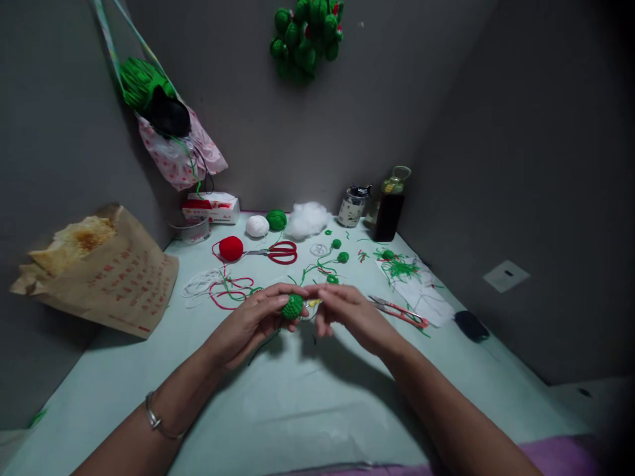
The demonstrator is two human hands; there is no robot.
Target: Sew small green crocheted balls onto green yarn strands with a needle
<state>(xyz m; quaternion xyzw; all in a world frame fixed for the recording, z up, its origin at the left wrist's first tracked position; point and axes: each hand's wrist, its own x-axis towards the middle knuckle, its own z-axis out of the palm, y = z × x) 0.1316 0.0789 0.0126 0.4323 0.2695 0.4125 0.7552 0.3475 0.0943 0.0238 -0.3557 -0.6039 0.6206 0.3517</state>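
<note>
Between the thumb and fingers of my left hand (265,309) is a small green crocheted ball (292,307), held above the middle of the table. A dark green strand trails below that hand. My right hand (342,305) is beside it on the right, its thumb and index finger closed together close to my left fingertips. Whatever the right fingers pinch is too small to make out. A small yellow piece (312,303) shows between the two hands; I cannot tell whether it is held. Behind the hands lie small green crocheted balls (342,257) with yarn tails.
Red-handled scissors (282,252) lie beyond, near red (231,248), white (257,227) and green yarn balls (276,219) and white stuffing (307,220). Orange-handled snips (399,312) lie right. A paper food bag (124,277) stands left; a dark phone-like slab (389,217) leans against a bottle (397,177).
</note>
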